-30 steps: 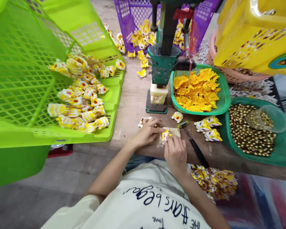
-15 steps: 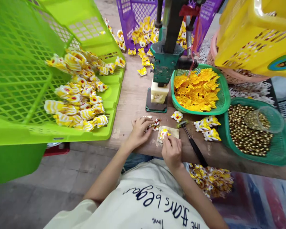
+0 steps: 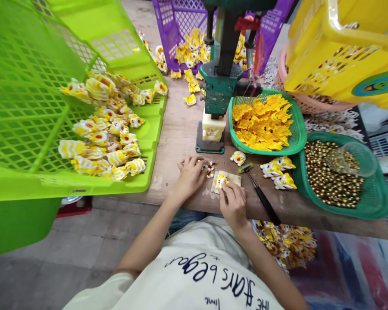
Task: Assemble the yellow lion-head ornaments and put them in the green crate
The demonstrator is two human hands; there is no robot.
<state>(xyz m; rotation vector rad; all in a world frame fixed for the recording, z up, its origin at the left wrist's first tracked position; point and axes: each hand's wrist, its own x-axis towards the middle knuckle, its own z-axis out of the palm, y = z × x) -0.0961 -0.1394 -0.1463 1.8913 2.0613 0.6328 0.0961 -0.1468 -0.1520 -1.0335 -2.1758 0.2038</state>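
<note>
The yellow-and-white piece (image 3: pixel 220 181) lies on the pale block (image 3: pixel 235 180), its near edge pinched in my right hand (image 3: pixel 233 202), while my left hand (image 3: pixel 189 177) curls beside the small red-and-white parts (image 3: pixel 210 166), whether gripping any I cannot tell, with the hammer (image 3: pixel 263 199) to the right and the green press (image 3: pixel 218 92) beyond.

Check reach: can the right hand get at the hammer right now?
Likely yes: the hammer lies on the table just right of the right hand, nothing visible between them. That hand is at the small yellow-and-white piece, though, so it may have to leave that first.
</note>
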